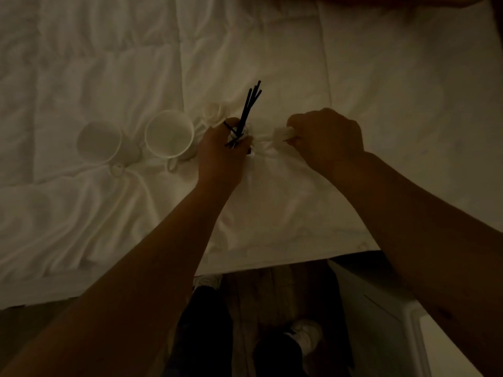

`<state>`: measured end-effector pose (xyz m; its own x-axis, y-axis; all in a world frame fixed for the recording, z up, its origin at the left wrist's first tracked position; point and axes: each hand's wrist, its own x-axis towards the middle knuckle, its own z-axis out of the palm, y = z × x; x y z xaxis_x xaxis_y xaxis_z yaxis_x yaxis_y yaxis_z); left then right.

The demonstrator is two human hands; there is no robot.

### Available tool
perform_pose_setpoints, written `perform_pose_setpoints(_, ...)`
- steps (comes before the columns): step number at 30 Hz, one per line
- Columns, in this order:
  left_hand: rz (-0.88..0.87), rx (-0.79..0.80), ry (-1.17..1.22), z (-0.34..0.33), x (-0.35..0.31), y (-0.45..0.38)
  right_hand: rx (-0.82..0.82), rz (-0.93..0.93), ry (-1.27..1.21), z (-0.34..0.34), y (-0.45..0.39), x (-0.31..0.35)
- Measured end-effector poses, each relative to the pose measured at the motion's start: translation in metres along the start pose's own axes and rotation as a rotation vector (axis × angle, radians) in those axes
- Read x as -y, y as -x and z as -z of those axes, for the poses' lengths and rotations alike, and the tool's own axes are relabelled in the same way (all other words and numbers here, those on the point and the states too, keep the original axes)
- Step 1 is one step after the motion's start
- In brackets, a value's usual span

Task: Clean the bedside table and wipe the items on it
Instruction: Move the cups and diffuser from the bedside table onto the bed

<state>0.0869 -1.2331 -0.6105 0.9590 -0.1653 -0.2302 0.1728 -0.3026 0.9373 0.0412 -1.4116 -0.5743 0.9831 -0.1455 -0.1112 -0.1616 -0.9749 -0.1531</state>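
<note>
Dimly lit shot, looking down at a bed covered in a wrinkled white duvet. Left hand gripped a small reed diffuser, fingers wrapped around the bottle, black sticks fanning up and away from the fist. Right hand was clenched on a crumpled white cloth, held just beside the diffuser bottle; couldn't tell whether cloth and bottle were touching. Two white mugs stood upright on the duvet to the left of the left hand, near each other, handles pointing toward the camera; the far-left one sat a bit apart from the first. A small pale rounded object lay just behind the left hand, too blurred to identify. White bedside table edge showed at lower right, below the right forearm. Dark trousers and a light shoe were on the floor below. No readable labels, brands or writing anywhere.
</note>
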Motion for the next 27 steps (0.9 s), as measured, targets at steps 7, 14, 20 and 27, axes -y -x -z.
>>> perform_pose_setpoints(7, 0.008, 0.02, -0.088, 0.007, 0.005, -0.006, 0.101, -0.042, 0.007, -0.016, -0.008, 0.005)
perform_pose_setpoints(14, -0.093, 0.018, -0.344, 0.012, 0.012, -0.007, 0.111, -0.068, 0.034, -0.013, -0.002, 0.011)
perform_pose_setpoints(20, -0.091, 0.02, -0.471, 0.015, 0.011, 0.005, 0.088, -0.122, 0.006, -0.013, 0.005, 0.016)
perform_pose_setpoints(27, -0.17, 0.041, -0.535, 0.026, 0.008, 0.017, 0.072, -0.163, -0.017, -0.005, 0.018, 0.024)
